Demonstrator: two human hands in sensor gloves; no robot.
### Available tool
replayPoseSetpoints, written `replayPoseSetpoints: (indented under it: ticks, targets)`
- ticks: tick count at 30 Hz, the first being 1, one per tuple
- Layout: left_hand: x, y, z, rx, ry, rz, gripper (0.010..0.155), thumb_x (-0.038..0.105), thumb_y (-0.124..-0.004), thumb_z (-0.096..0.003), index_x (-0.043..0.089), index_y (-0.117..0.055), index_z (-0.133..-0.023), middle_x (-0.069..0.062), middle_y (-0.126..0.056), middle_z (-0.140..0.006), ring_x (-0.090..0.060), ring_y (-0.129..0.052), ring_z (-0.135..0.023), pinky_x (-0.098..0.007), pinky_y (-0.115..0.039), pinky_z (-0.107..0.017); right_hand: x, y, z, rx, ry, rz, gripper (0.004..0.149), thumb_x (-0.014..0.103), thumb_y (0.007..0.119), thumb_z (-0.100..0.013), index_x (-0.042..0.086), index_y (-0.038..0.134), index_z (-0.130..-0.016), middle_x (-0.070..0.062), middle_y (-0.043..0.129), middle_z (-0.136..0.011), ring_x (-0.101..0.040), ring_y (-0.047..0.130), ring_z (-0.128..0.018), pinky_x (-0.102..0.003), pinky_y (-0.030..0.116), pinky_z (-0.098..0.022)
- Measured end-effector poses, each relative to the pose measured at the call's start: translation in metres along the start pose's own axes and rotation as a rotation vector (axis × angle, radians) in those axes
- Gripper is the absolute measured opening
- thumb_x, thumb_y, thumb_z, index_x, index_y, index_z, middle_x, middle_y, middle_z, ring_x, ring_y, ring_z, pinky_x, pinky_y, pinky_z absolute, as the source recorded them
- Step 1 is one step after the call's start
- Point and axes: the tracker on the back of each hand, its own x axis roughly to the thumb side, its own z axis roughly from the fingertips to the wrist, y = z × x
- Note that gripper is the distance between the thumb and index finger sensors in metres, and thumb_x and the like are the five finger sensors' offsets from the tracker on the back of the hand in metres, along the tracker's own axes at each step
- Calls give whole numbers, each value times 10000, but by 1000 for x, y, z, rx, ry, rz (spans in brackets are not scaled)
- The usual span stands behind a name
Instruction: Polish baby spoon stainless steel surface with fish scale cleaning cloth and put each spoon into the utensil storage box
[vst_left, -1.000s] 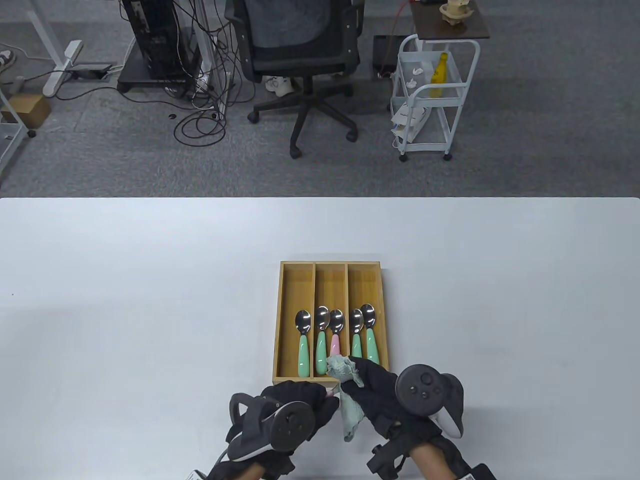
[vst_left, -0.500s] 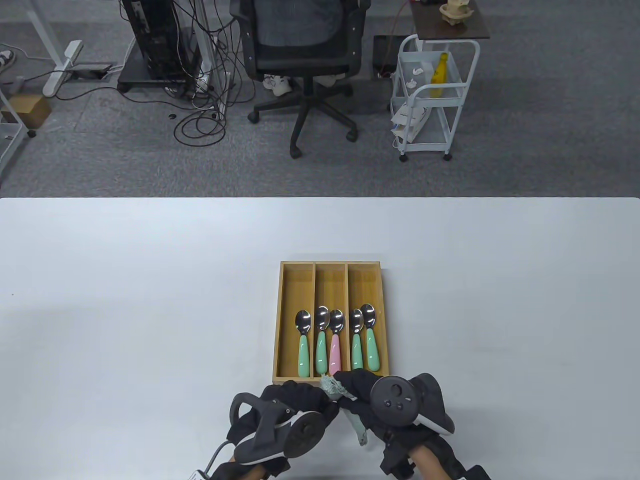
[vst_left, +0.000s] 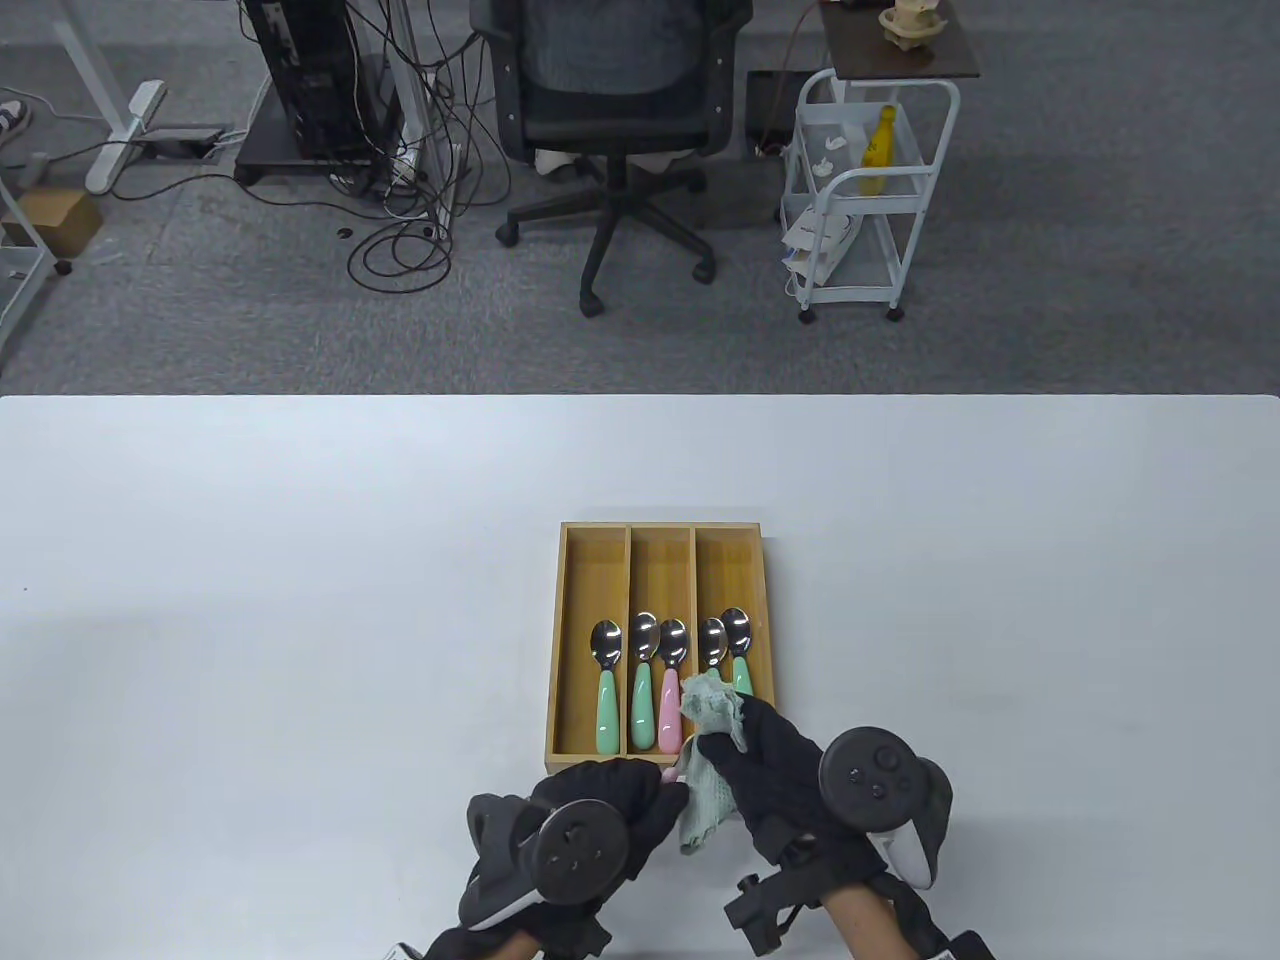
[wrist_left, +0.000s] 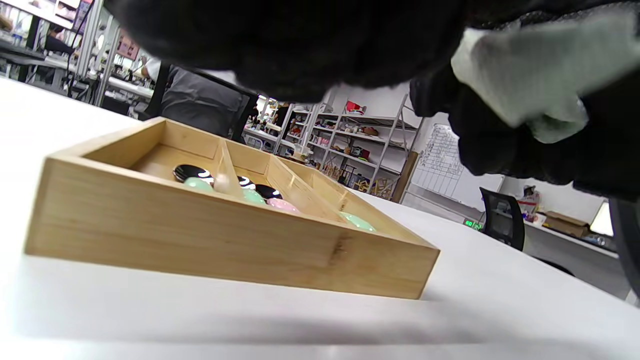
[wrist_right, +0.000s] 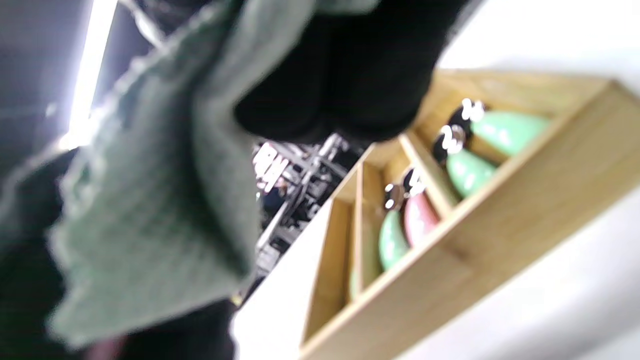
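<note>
- Your right hand (vst_left: 770, 770) grips the cloth (vst_left: 708, 760) at the box's (vst_left: 556, 650) near edge.
- Your left hand (vst_left: 600, 810) pinches a pink-handled spoon (vst_left: 668, 774) beside it.

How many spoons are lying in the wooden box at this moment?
5 in the box: one green in the left compartment; green and pink in the middle; two green on the right, partly under the cloth. Another may be hidden between the hands.
</note>
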Motion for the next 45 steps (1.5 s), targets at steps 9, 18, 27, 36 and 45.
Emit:
replayPoseSetpoints:
  ticks: [9, 18, 27, 36, 45]
  targets:
    - [-4, -2, -1, -13, -24, -97, 413, 585, -582, -563, 303, -864, -669, 76, -952, -460, -150, -991, -365, -333, -909, -321, -4, 8, -2, 76, -20, 79, 448, 324, 756, -567, 243, 662, -998, -91, 825, -937, -5, 1006, -527, -294, 922, -522]
    - [0, -2, 0, -23, -82, -253, 407, 590, -616, -545, 299, -886, -634, 63, -963, -436, -168, -996, -351, -349, -910, -312, 4, 16, -4, 186, -149, 346, 459, 303, 788, -556, 249, 675, -997, -140, 819, -958, -45, 1016, -544, -322, 919, -532]
    - [8, -11, 0, -90, -143, -397, 404, 591, -640, -532, 296, -903, -612, 51, -971, -426, -183, -999, -350, -363, -910, -317, 12, 32, -2, 344, -254, 694, 468, 318, 792, -546, 276, 679, -999, -117, 810, -986, -77, 1033, -562, -344, 914, -551]
    - [4, -1, 0, -26, -84, -231, 413, 587, -601, -554, 297, -878, -651, 65, -957, -451, -165, -992, -366, -347, -908, -326, 13, 12, -2, 159, -227, 534, 453, 344, 757, -557, 295, 671, -999, -72, 842, -944, -46, 1011, -553, -316, 913, -538]
    - [1, 2, 0, -7, -27, -31, 426, 583, -550, -574, 300, -838, -711, 86, -940, -494, -139, -987, -395, -323, -908, -346, 6, -1, -2, 24, -95, 203, 451, 368, 718, -572, 241, 658, -1001, -64, 865, -888, -23, 1006, -520, -293, 927, -498]
